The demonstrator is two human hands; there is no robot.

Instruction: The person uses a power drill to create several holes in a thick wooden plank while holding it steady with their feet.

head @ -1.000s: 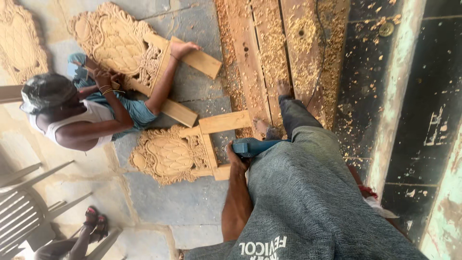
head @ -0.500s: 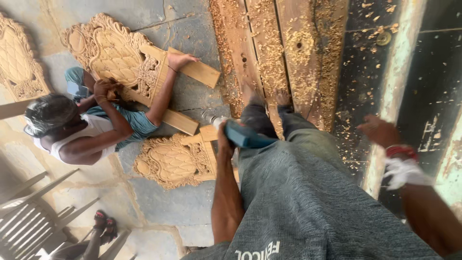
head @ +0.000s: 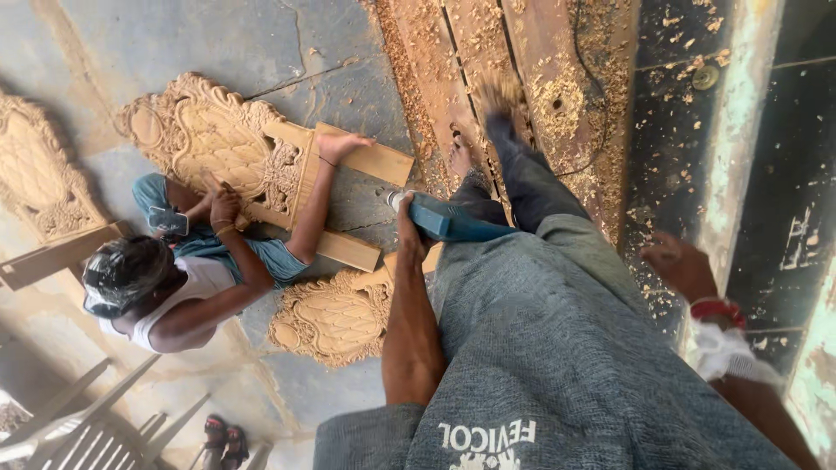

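My left hand (head: 407, 237) is shut on a blue power tool (head: 455, 224), held in front of my grey shirt at hip height. Below that arm a carved wooden panel (head: 329, 318) lies on the stone floor. My right hand (head: 682, 265) hangs out to the right with loose, blurred fingers and nothing in it; a red bangle and a white cloth (head: 727, 346) sit at its wrist. My legs in dark trousers step on brown planks (head: 540, 52) strewn with wood shavings.
A co-worker (head: 174, 287) sits on the floor at the left, hands on a large carved panel (head: 205, 144) with plain board legs. Another carved panel (head: 35, 174) lies at the far left. Plastic chairs (head: 78, 431) and sandals (head: 222, 435) are at bottom left. A dark painted wall (head: 775, 174) runs along the right.
My view has shifted forward and left, with my feet now further up the planks. My left hand keeps the blue tool. My right hand has swung into view at the right.
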